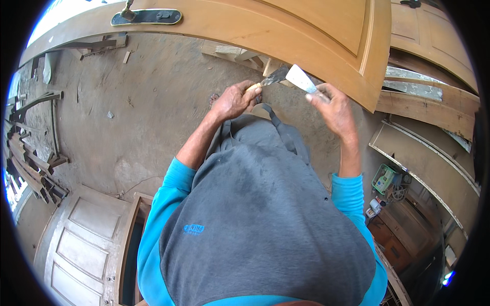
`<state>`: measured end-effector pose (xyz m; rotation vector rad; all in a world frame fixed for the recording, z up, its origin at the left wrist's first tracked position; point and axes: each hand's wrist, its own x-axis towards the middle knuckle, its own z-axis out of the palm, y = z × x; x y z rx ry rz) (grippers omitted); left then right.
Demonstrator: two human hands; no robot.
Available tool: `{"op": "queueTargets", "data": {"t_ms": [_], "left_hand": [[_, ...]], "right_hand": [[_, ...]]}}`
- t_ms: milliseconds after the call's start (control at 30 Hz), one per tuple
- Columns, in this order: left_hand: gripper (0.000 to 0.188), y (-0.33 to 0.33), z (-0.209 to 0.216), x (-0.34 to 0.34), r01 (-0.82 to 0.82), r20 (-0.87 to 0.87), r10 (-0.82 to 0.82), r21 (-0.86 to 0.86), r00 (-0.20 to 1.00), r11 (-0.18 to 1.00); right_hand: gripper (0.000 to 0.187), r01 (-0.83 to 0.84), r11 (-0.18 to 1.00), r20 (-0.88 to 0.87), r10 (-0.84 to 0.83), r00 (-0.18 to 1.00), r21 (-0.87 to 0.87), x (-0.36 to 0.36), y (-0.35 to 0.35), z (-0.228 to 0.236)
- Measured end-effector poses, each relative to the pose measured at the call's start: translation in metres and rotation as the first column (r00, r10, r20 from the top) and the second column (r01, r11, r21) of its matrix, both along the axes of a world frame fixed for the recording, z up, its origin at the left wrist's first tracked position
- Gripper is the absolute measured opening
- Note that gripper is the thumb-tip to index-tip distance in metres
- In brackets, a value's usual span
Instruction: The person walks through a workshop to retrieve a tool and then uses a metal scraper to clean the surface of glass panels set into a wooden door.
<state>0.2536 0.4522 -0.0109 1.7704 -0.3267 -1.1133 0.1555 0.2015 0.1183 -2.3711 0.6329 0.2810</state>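
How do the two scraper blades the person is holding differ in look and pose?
The putty knife in the left hand has a dark, dull blade; the one in the right hand has a pale, whitish blade. The dark blade points up and right, the pale blade up and left, so their tips meet. Only the left one's light wooden handle shows. Both are flat, broad blades held before the wooden door.

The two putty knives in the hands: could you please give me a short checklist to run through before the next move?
1. Left hand closed on the wooden-handled putty knife: ok.
2. Right hand closed on the pale-bladed putty knife: ok.
3. Blades meet near their tips: ok.
4. Filler on either blade: cannot tell.
5. Wooden door close ahead of both blades: ok.
6. Floor underfoot free of scraps: not ok, wood offcuts lie about.
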Motion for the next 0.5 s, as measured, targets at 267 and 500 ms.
{"op": "queueTargets", "data": {"t_ms": [267, 500], "left_hand": [[0.043, -0.013, -0.003, -0.036, -0.065, 0.104, 0.059, 0.051, 0.993, 0.997], [0.044, -0.016, -0.013, -0.041, -0.068, 0.138, 0.062, 0.042, 0.988, 0.997]], "right_hand": [[0.044, -0.098, 0.995, -0.05, 0.096, 0.994, -0.024, -0.029, 0.05, -0.024], [0.038, -0.1, 0.992, -0.055, 0.095, 0.994, -0.083, -0.029, 0.062, -0.035]]}}
